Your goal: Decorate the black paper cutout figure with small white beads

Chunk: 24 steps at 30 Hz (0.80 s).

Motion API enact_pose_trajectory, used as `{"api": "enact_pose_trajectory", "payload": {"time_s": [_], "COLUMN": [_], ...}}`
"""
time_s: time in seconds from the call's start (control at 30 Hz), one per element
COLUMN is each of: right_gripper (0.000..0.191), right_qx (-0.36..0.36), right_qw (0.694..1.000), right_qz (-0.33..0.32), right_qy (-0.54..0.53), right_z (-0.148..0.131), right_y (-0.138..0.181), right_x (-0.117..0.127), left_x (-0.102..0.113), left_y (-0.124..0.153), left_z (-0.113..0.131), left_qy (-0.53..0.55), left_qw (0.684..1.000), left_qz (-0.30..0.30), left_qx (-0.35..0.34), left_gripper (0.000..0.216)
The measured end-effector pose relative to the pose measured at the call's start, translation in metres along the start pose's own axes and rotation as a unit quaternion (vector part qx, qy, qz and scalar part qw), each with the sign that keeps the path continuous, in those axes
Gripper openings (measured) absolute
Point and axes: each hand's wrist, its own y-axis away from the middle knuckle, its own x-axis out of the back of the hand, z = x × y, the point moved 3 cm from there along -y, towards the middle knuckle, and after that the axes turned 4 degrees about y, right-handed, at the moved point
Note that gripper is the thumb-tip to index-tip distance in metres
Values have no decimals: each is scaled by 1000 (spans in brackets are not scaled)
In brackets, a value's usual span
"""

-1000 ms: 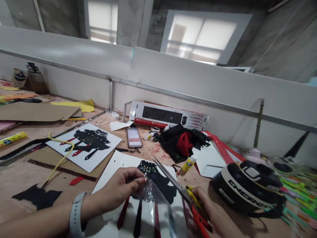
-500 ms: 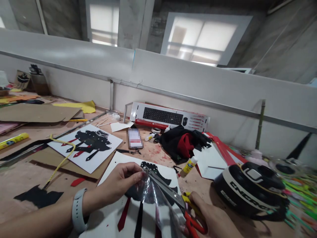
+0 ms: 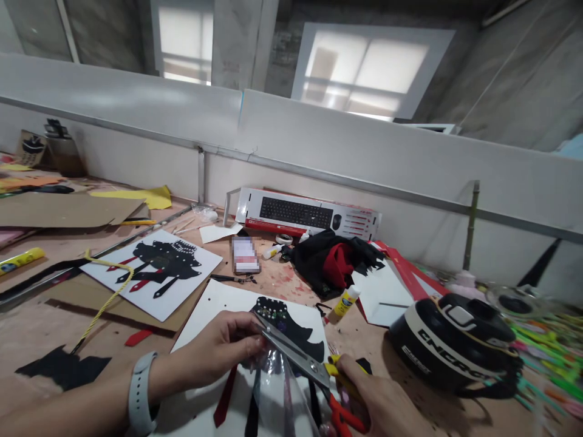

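Note:
My left hand (image 3: 218, 355) pinches the top edge of a clear plastic bag (image 3: 282, 388) low in the middle of the view. My right hand (image 3: 378, 403) grips scissors (image 3: 300, 358) with red and yellow handles; the blades lie across the top of the bag, right by my left fingertips. Under both hands lies a white sheet (image 3: 207, 297) with a black beaded cut-out (image 3: 282, 321) and red and black strips.
A second white sheet with a black cut-out (image 3: 159, 261) lies to the left, beside a yellow cord (image 3: 107, 297). A glue bottle (image 3: 344, 302), black and red cloth (image 3: 334, 261), a keyboard box (image 3: 305, 213), a phone (image 3: 245, 254) and a black helmet (image 3: 455, 346) surround the work.
The scissors have swung down from tilted up to lying low across the bag, close to my left fingertips. The bag has dropped lower with both hands.

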Motion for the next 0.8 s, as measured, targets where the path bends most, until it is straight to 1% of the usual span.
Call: {"api": "enact_pose_trajectory", "payload": {"time_s": [0.13,0.23,0.4,0.47,0.53,0.6,0.67,0.73,0.8], "right_gripper": [31,30,23,23,23,20,17,17,21], "right_qx": [7,9,28,32,40,56,67,74,79], "right_qw": [1000,1000,999,998,997,994,992,991,992], "right_qz": [-9,1,22,27,44,69,80,77,68], "right_qy": [8,11,32,37,46,62,72,75,72], "right_z": [-2,-1,3,3,3,3,3,4,4], "right_y": [2,3,1,1,1,1,2,1,1], "right_x": [1,0,-3,-4,-4,-4,-5,-7,-8], "left_x": [-1,-1,0,1,2,3,4,4,4], "left_y": [0,0,0,0,-1,-1,-2,-2,-2], "left_z": [0,0,-1,-2,-3,-4,-6,-7,-9], "left_qy": [3,-5,-2,-4,-4,-4,-2,0,3], "left_qw": [1000,1000,1000,1000,1000,1000,1000,1000,1000], "left_qz": [-3,-5,-8,-13,-16,-14,-13,-14,-15], "left_qx": [5,5,6,7,9,8,10,15,17], "left_gripper": [32,30,28,29,30,32,32,33,33]}}
